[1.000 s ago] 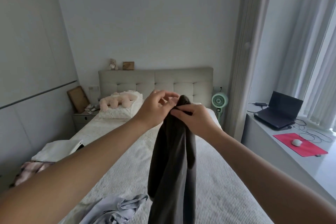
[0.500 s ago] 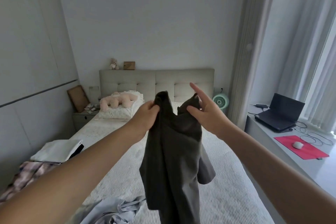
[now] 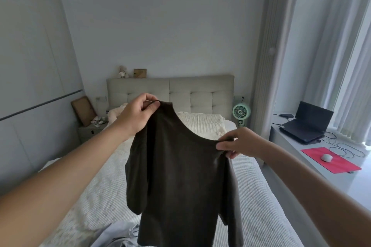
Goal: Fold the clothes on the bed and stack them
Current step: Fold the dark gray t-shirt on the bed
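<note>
Both hands up: left hand point(image 3: 138, 114) and right hand point(image 3: 239, 142) each pinch a shoulder of the dark shirt point(image 3: 180, 176), hanging above the bed point(image 3: 261, 206).

dark shirt point(image 3: 180, 176) hem cut off below.

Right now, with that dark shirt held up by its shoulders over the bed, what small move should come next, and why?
Probably lower the shirt flat onto the bed. The left hand and right hand each pinch a shoulder by the neckline, so it hangs spread out with sleeves dangling, unfolded. The left grip sits higher, so levelling the hands first would likely help it land smooth.
</note>
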